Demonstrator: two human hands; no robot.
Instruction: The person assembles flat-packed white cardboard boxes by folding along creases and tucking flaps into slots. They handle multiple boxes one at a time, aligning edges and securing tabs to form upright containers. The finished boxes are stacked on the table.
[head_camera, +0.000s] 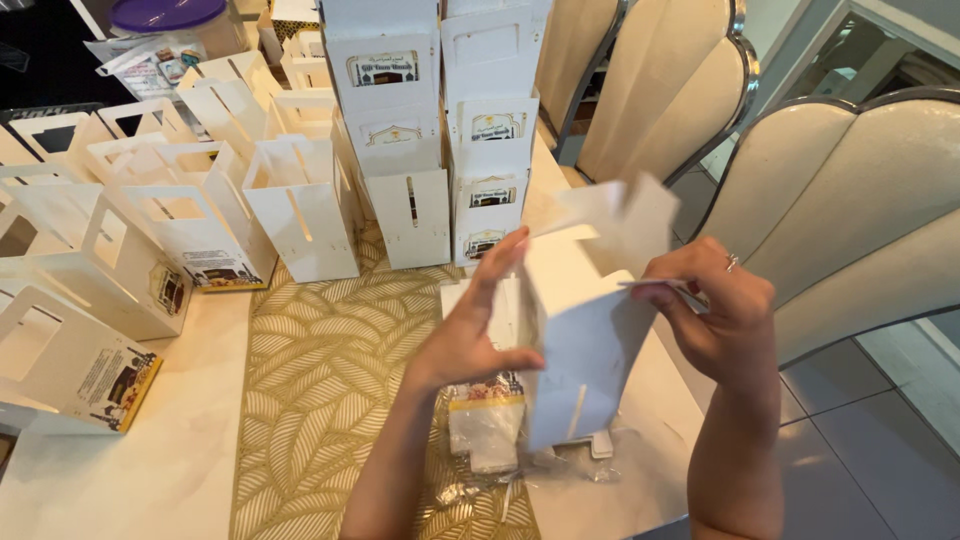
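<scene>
- Left hand (470, 335): raised above the table (130, 470), fingers (500, 265) stretched upward and laid flat against the left face of a white card box blank (585, 345); thumb hooked round its lower front edge, pinching the card.
- Right hand (720, 310): at the blank's right side, fingers curled and pressed together on a flap edge; a ring (731, 262) shows on one finger.
- White card box blank: held in the air between both hands, half folded, upper flaps (625, 215) splayed open, a narrow slot in its lower front panel.
- Stack of flat blanks in clear wrap (487, 425): lying on the table directly below the hands, printed label visible.
- Assembled white handled boxes (300, 210): standing in rows on the left and back of the table; several carry small printed labels.
- Gold leaf-pattern runner (320, 380): along the table's middle, under the wrapped stack.
- Purple-lidded container (170, 15): far back left corner.
- Cream padded chairs (860, 200): just beside the table, right.
</scene>
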